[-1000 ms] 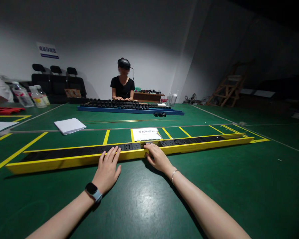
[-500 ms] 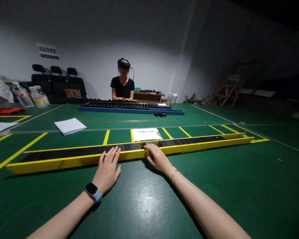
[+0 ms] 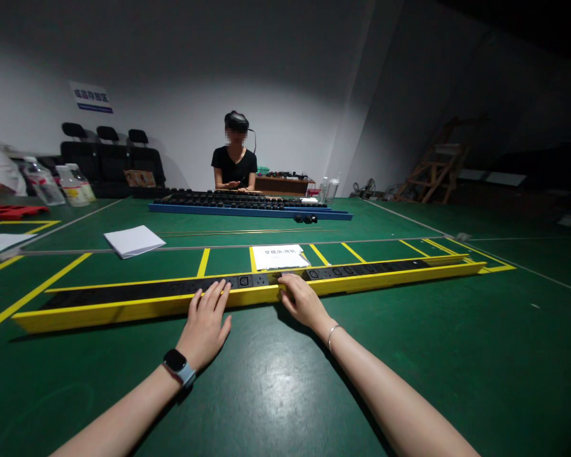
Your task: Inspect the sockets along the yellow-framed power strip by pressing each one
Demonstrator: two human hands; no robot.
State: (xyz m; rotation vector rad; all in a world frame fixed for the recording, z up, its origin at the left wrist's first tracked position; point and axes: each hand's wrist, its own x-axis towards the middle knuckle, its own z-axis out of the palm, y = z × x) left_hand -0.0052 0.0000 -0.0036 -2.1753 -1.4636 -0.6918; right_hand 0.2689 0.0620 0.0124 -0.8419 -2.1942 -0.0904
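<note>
A long yellow channel (image 3: pixel 390 278) lies across the green table, its inside lined with black socket modules (image 3: pixel 347 271). Near the middle there is a gap between modules, close to my right fingertips. My left hand (image 3: pixel 207 327), with a watch on its wrist, rests flat with fingers stretched over the channel's near wall and onto the modules. My right hand (image 3: pixel 301 301) bends its fingers over the same wall just right of centre, thumb on the outer side, gripping the wall. Whether its fingertips also touch a module is hidden.
Behind the channel lie a printed paper label (image 3: pixel 280 256) and a folded white sheet (image 3: pixel 134 242). Farther back are blue channels (image 3: pixel 252 211) with black parts and a seated co-worker (image 3: pixel 235 166). Bottles (image 3: pixel 42 181) stand at the left, beside a red part (image 3: pixel 12 211).
My right hand has shifted very slightly to the right along the channel. My left hand stays in place. The co-worker's hand has risen a little.
</note>
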